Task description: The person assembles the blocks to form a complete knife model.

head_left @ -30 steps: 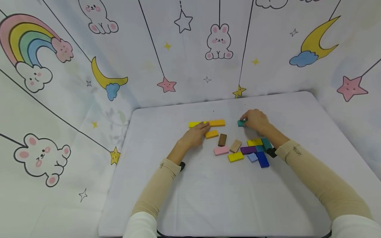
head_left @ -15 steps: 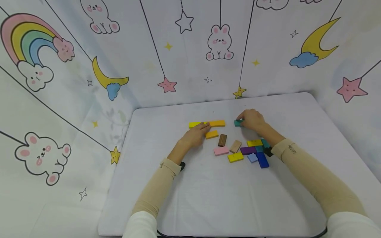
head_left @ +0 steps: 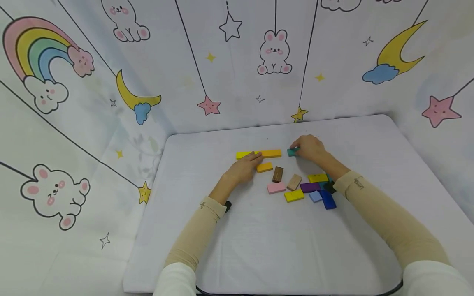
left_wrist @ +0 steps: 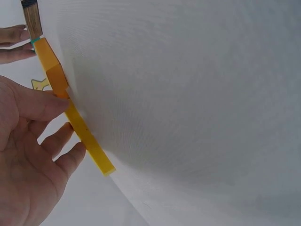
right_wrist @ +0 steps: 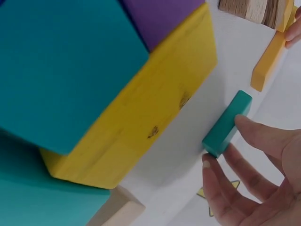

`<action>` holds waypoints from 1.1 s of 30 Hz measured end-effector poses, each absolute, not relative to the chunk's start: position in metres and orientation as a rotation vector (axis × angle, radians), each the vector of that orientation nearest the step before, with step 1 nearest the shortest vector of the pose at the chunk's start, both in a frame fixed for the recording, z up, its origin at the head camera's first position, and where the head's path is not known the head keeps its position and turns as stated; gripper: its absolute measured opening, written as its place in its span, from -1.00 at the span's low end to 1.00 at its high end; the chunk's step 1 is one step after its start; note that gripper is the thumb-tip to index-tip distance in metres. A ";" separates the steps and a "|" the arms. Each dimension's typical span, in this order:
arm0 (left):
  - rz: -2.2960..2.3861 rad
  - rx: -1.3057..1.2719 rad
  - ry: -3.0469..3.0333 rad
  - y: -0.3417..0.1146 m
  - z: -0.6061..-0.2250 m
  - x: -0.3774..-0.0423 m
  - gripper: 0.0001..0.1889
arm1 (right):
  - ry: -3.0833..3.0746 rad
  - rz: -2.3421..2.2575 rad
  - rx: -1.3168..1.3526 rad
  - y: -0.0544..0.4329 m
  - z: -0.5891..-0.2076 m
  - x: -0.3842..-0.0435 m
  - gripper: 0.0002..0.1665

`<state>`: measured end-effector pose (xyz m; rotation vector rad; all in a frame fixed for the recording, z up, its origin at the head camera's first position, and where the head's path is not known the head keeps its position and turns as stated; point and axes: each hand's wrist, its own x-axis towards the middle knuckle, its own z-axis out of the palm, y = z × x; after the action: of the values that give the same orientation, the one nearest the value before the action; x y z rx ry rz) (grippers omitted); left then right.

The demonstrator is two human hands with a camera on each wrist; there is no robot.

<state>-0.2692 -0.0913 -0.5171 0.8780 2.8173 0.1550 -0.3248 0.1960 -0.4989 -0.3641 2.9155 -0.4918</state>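
Note:
My left hand [head_left: 241, 168] rests with its fingers over a row made of a yellow block [head_left: 242, 155] and an orange block [head_left: 272, 153]. In the left wrist view its thumb and fingertips touch the yellow block [left_wrist: 89, 141]. Between thumb and fingers, my right hand [head_left: 312, 149] holds a small teal block [right_wrist: 227, 123] by one end and its side, low at the tabletop. A short gap separates the teal block from the right end of the orange one. Just in front of the row lies another orange block [head_left: 264, 167].
Nearer me on the white table [head_left: 266, 246] lie a dark brown block [head_left: 277, 174], a light wood block [head_left: 294, 182] and a pink block [head_left: 276, 188]. Yellow, purple [head_left: 309, 187], teal and blue [head_left: 328, 200] blocks cluster under the right forearm. A patterned backdrop [head_left: 244, 82] stands behind.
My right hand has slid the teal block leftward, narrowing the gap to the orange block. My left hand has stayed on the row.

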 end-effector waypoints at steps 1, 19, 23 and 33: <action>0.149 0.876 2.817 -0.091 -0.517 -0.269 -0.27 | 2.915 -0.496 -0.366 0.195 -0.499 -0.325 -0.65; 0.154 0.856 2.814 -0.091 -0.518 -0.270 -0.27 | 2.908 -0.522 -0.345 0.180 -0.502 -0.329 -0.65; 0.149 0.842 2.816 -0.090 -0.517 -0.269 -0.27 | 2.919 -0.523 -0.359 0.180 -0.504 -0.329 -0.66; 0.141 0.834 2.824 -0.090 -0.518 -0.269 -0.27 | 2.912 -0.544 -0.414 0.179 -0.504 -0.329 -0.68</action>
<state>-0.2690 -0.0898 -0.5182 0.8343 2.8236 0.1408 -0.3294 0.1792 -0.5036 -0.4137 2.9123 -0.5438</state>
